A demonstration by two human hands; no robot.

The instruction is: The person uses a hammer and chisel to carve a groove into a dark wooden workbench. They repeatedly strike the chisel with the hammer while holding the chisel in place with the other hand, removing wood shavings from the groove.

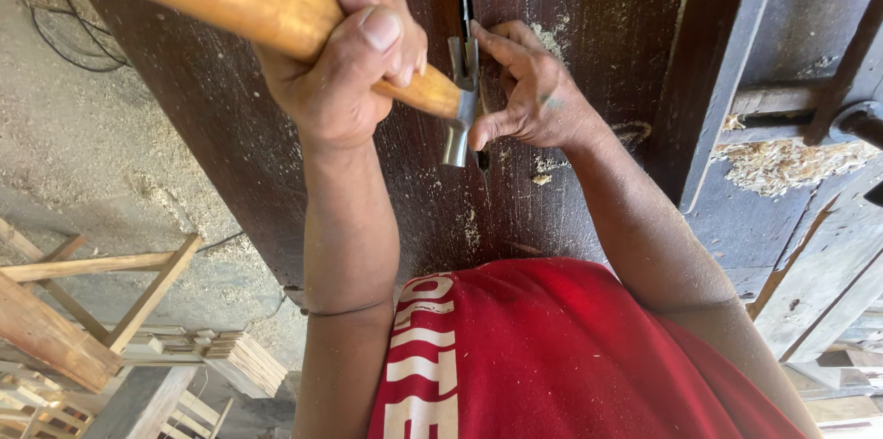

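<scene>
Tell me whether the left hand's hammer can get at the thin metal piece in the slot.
Probably yes. The left hand already holds the hammer head right beside the thin metal piece in the dark wood panel. Only the right hand steadying it sits close.

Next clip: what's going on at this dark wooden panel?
A person in a red shirt works on a dark wooden panel dusted with sawdust. The left hand grips a wooden-handled claw hammer, its head at a narrow slot. The right hand rests on the panel beside the hammer head, fingers at the slot.
</scene>
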